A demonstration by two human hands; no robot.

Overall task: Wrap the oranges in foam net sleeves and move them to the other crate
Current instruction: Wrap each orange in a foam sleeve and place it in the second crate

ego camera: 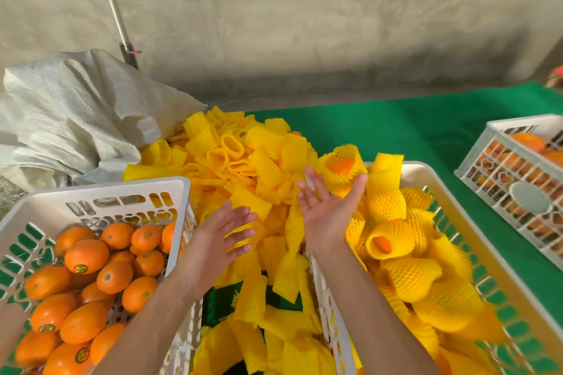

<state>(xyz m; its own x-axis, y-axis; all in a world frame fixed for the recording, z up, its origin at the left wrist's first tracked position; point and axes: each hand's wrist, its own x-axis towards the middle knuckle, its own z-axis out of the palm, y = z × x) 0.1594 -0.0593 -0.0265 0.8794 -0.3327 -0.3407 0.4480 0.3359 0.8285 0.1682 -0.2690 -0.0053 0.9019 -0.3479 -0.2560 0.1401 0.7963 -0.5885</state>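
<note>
Yellow-sleeved orange (342, 168) at right hand (327, 208) fingertips, left hand (224, 230) empty

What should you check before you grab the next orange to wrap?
1. Wrapped orange over right crate: ok, at the right hand fingertips above its near corner.
2. Right hand free: cannot tell, the orange may be touching its fingers.
3. Left hand free: ok, open, holding nothing.
4. Sleeves in reach: ok, loose sleeves piled between the crates.
5. Bare oranges left: ok, many in left crate.
6. Room in right crate: cannot tell, it looks heaped.
</note>
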